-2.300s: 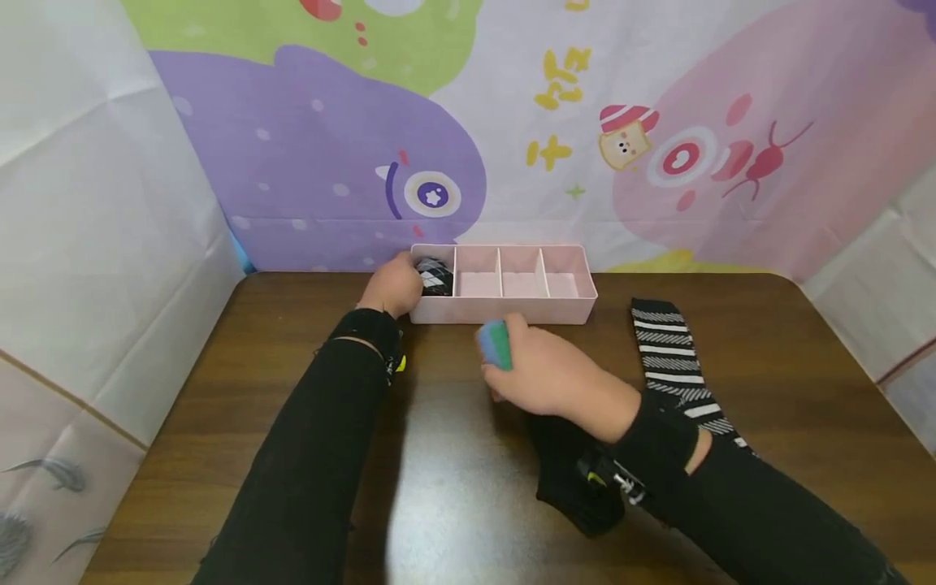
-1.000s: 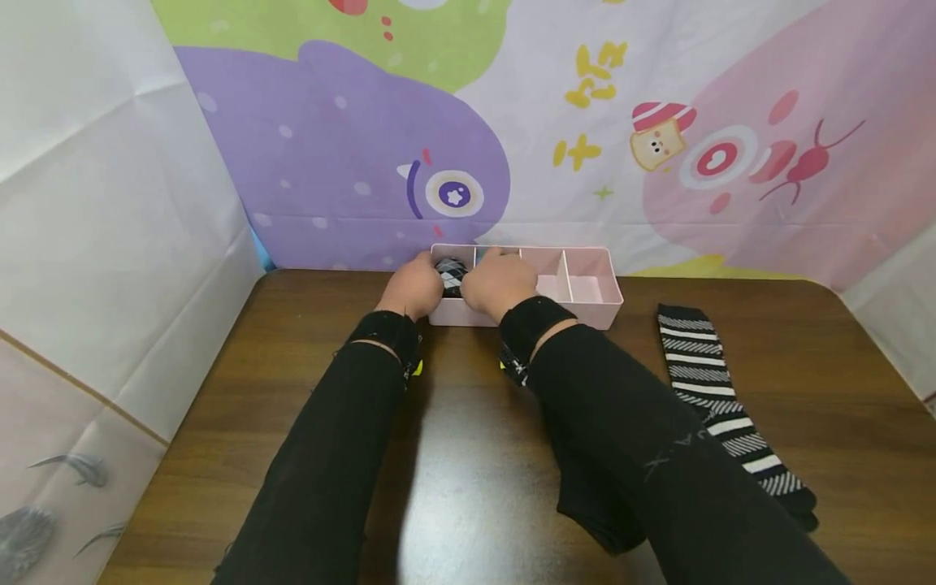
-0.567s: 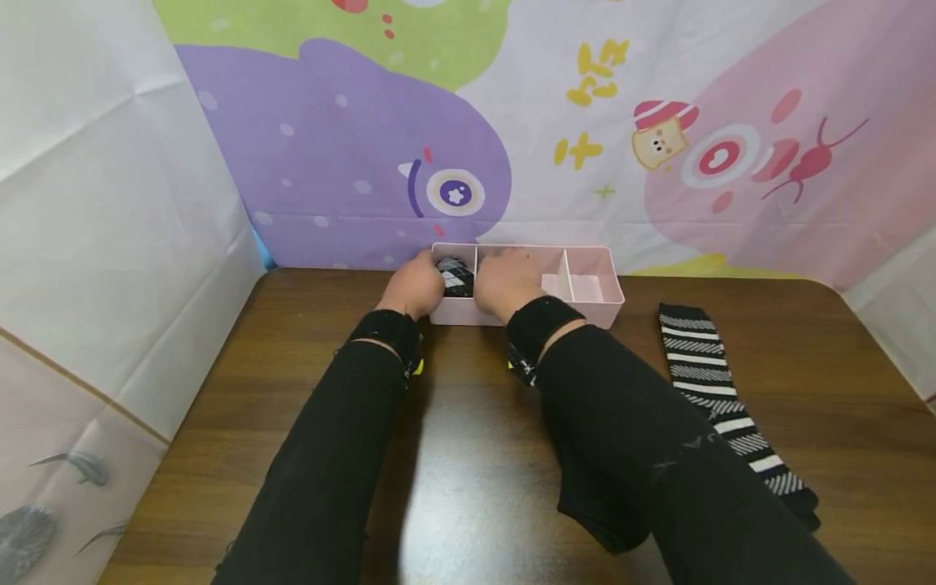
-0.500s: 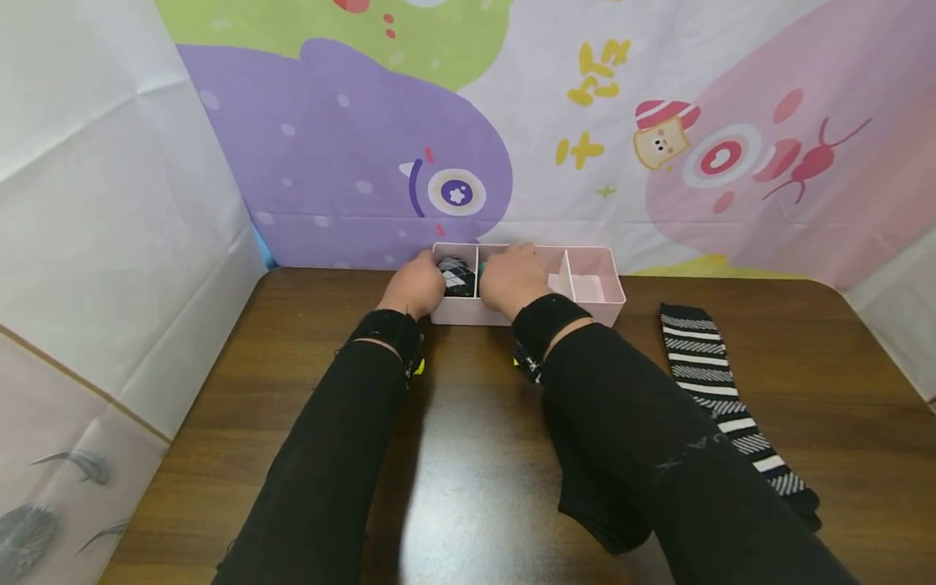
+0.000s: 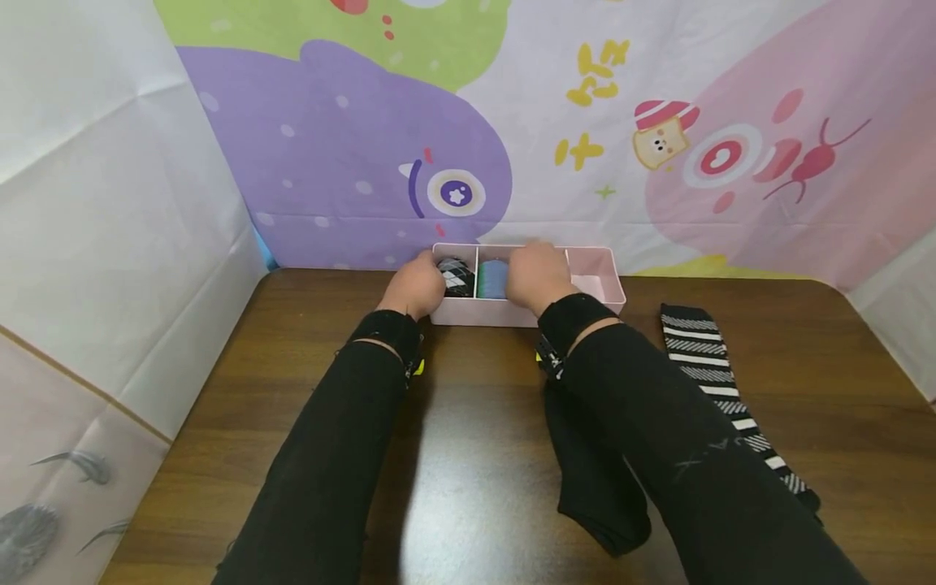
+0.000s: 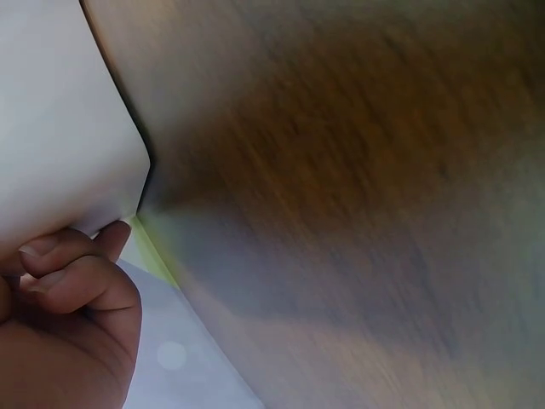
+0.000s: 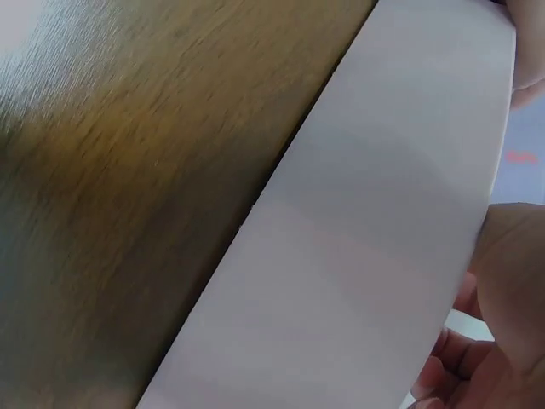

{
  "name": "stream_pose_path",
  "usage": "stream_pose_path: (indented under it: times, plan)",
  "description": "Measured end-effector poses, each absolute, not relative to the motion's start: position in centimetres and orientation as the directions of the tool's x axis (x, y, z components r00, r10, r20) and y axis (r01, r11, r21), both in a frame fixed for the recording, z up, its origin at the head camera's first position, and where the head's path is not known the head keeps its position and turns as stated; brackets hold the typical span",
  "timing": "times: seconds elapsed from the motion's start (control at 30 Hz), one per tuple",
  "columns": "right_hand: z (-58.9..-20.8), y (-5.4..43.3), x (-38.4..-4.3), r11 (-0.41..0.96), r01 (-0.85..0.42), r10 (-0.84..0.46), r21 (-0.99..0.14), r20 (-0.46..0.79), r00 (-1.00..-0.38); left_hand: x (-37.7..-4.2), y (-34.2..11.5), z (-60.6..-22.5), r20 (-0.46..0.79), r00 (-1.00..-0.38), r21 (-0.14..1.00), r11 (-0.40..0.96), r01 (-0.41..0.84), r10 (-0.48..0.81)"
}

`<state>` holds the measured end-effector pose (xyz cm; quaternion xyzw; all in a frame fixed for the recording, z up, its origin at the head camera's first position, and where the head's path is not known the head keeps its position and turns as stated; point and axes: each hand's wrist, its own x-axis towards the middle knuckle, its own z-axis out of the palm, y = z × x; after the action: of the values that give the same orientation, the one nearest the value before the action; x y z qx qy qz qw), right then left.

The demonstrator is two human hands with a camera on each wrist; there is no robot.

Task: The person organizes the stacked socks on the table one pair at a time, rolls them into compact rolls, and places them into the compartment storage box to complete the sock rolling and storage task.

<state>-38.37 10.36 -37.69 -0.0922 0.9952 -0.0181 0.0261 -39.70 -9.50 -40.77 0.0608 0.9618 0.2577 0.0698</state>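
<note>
A pink divided box stands at the back edge of the table. My left hand grips its left end; in the left wrist view the curled fingers lie against the outer wall. The leftmost compartment holds a rolled argyle sock. Beside it, a rolled blue and green sock fills the second compartment. Just right of that roll, my right hand reaches over the front rim, hiding most of the third compartment. Its loosely bent fingers dip behind the wall in the right wrist view.
A black sock lies on the brown table, partly under the right forearm. Farther right lies a black-and-white striped sock, its lower part hidden by the sleeve. A cartoon-print curtain hangs directly behind the box.
My right hand carried the blue and green roll into the second compartment, let go of it and shifted right, uncovering it. The left hand keeps its hold on the box's end.
</note>
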Motion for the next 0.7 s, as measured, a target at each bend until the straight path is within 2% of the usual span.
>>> stream_pose_path:
  times: [0.27,0.4,0.5,0.7]
  plan:
    - [-37.5,10.5,-38.1,0.979,-0.154,-0.161,-0.130,-0.040,-0.986,-39.5,-9.3,-40.4,-0.112,-0.982,0.502,0.862,0.076,0.152]
    - [-37.2,10.7,-37.2,0.963,-0.137,-0.147,-0.231,-0.026,-0.989,-39.5,-9.3,-39.9,-0.123,-0.982,0.478,0.876,0.066,0.141]
    - [-37.4,11.5,-35.9,0.936,-0.166,-0.172,-0.311,0.011,-0.985,-39.4,-9.3,-39.6,-0.107,-0.986,0.440,0.895,0.071,0.131]
    - [-37.9,14.8,-32.2,0.881,-0.268,-0.255,-0.391,0.085,-0.963,-38.7,-9.2,-38.7,-0.016,-0.994,0.375,0.923,0.090,0.104]
